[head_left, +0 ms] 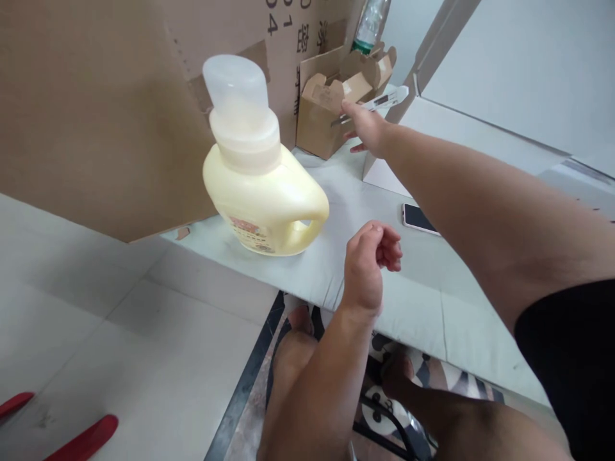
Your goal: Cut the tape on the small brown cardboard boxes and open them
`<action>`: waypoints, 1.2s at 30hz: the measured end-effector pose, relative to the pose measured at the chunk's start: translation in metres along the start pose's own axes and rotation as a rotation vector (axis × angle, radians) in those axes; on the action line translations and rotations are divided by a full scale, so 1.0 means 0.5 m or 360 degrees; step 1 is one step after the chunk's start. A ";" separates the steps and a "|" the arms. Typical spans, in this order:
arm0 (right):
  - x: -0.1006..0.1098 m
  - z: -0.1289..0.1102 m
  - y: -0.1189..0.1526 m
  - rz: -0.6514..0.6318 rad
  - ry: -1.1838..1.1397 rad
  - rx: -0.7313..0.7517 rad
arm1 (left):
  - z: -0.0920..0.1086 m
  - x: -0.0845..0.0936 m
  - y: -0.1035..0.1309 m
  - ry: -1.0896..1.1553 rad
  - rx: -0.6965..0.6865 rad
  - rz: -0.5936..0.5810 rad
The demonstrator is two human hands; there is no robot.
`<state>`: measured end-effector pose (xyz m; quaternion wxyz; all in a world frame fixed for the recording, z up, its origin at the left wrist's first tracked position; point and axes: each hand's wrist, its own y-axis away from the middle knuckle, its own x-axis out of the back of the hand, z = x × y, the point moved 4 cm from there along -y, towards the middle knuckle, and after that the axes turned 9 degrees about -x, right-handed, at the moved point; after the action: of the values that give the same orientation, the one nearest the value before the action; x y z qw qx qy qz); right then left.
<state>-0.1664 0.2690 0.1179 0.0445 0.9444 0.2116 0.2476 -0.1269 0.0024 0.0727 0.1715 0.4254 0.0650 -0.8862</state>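
Note:
My right hand (368,128) reaches out over the far side of the table. It holds a white box cutter (391,97) between thumb and fingers, its thin dark blade pointing left, and the lower fingers are partly stretched. Just behind the blade stands a small brown cardboard carton (314,128) with cut-out flaps. Near the table's front edge, my left hand (368,259) is loosely closed, with nothing visible in it. Left of that hand, a pale yellow detergent jug (259,192) with a handle and a translucent cap stands upright, apart from both hands.
A large cardboard box (106,115) rises at the left. Behind the carton is a clear plastic bottle (369,29). A phone (419,218) lies on the pale-covered table (408,288), below a white box-like structure (490,128). Red-tipped objects (89,438) show at lower left.

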 end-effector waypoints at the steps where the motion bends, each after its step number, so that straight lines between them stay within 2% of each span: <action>1: -0.001 -0.003 -0.005 0.0053 -0.0004 -0.0035 | 0.000 0.000 -0.001 -0.0004 -0.0004 0.0003; 4: -0.013 -0.017 -0.016 0.0163 -0.0015 -0.0099 | 0.004 0.007 -0.010 -0.0007 -0.0016 0.0021; 9: -0.032 -0.022 -0.019 0.0111 -0.0090 -0.0112 | 0.010 0.019 -0.023 -0.0001 0.0004 0.0050; 13: -0.010 0.006 0.030 0.0051 -0.0204 -0.0063 | 0.005 0.021 -0.024 -0.0057 0.0047 0.0023; 15: 0.009 0.034 0.086 0.0005 -0.0276 -0.0015 | 0.006 0.020 -0.019 -0.0117 -0.0014 0.0014; 17: 0.030 0.072 0.161 -0.0102 -0.0344 0.0061 | 0.013 0.017 -0.008 -0.0227 -0.0187 0.0052; 19: 0.061 0.116 0.249 -0.0131 -0.0390 0.0164 | 0.025 0.011 0.013 -0.0381 -0.0483 0.0155; 22: 0.135 0.194 0.386 0.0037 -0.0618 0.0322 | 0.041 -0.014 0.057 -0.0562 -0.1023 0.0292; 25: 0.207 0.273 0.521 0.0140 -0.0683 0.0578 | 0.041 -0.047 0.093 -0.0644 -0.1447 0.0253; 27: 0.236 0.324 0.600 0.0041 -0.0684 0.0692 | 0.033 -0.062 0.100 -0.0757 -0.1624 0.0163; 29: 0.249 0.365 0.667 -0.0103 -0.0779 0.0798 | 0.014 -0.074 0.089 -0.1046 -0.1633 -0.0069; 31: 0.255 0.397 0.711 -0.0203 -0.0891 0.0758 | -0.013 -0.076 0.066 -0.1413 -0.1535 -0.0301; 32: 0.259 0.407 0.724 -0.0217 -0.0963 0.0720 | -0.027 -0.073 0.051 -0.1516 -0.1433 -0.0371; 34: 0.270 0.418 0.740 -0.0241 -0.1064 0.0718 | -0.051 -0.070 0.028 -0.1615 -0.1379 -0.0492; 36: 0.288 0.424 0.745 -0.0260 -0.1138 0.0726 | -0.069 -0.072 0.009 -0.1668 -0.1362 -0.0504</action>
<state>0.1908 -0.0035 0.0677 -0.0755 0.9366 0.3062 -0.1527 -0.0790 0.0161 0.0792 0.2015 -0.1782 0.3785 -0.8856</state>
